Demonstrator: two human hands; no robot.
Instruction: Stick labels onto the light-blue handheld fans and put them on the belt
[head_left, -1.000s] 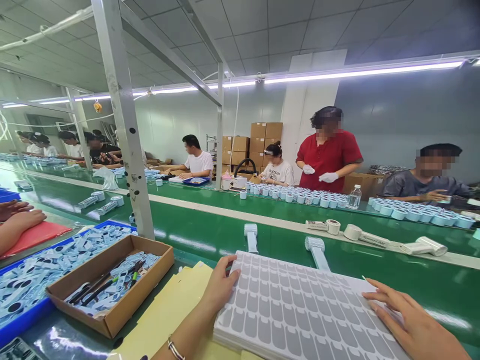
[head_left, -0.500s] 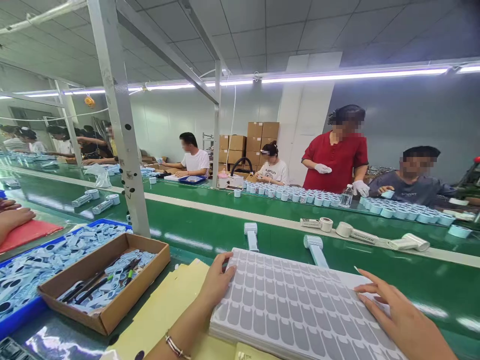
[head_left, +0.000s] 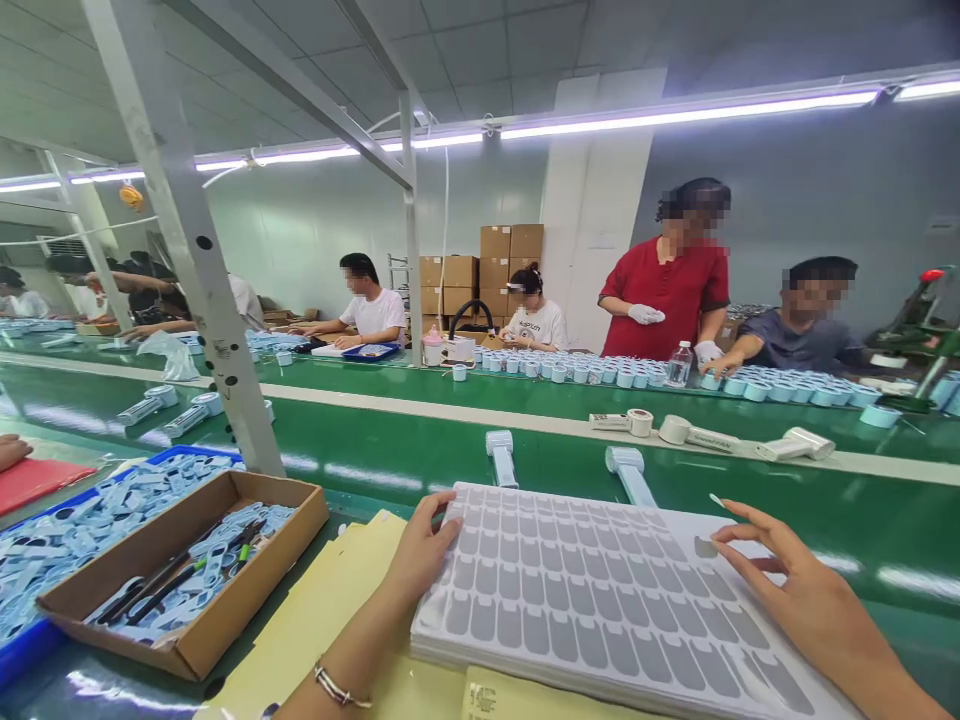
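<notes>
A thick stack of white sheets (head_left: 577, 590) with rows of grey stickers lies in front of me, over yellow paper (head_left: 337, 590). My left hand (head_left: 424, 545) rests on the stack's left edge, thumb on top, fingers bent around the corner; nothing separate is in it. Over the right part of the top sheet, my right hand (head_left: 795, 570) pinches a small grey sticker (head_left: 705, 547) between thumb and index finger. Bare white backing shows around that sticker. Beyond the stack, two pale blue handheld parts (head_left: 501, 460) lie on the green belt (head_left: 390, 440).
At left are a cardboard box (head_left: 262, 490) of light blue parts and tools, and a blue tray (head_left: 150, 470) of similar parts. A metal post (head_left: 202, 300) rises behind them. Across the belt, several people work beside rows of blue cups (head_left: 622, 375); another person's hand (head_left: 11, 450) shows at far left.
My right thumb and index finger have closed on a grey sticker at the top sheet. The view has shifted slightly. Across the belt, the grey-shirted person's hand has moved left to the cups.
</notes>
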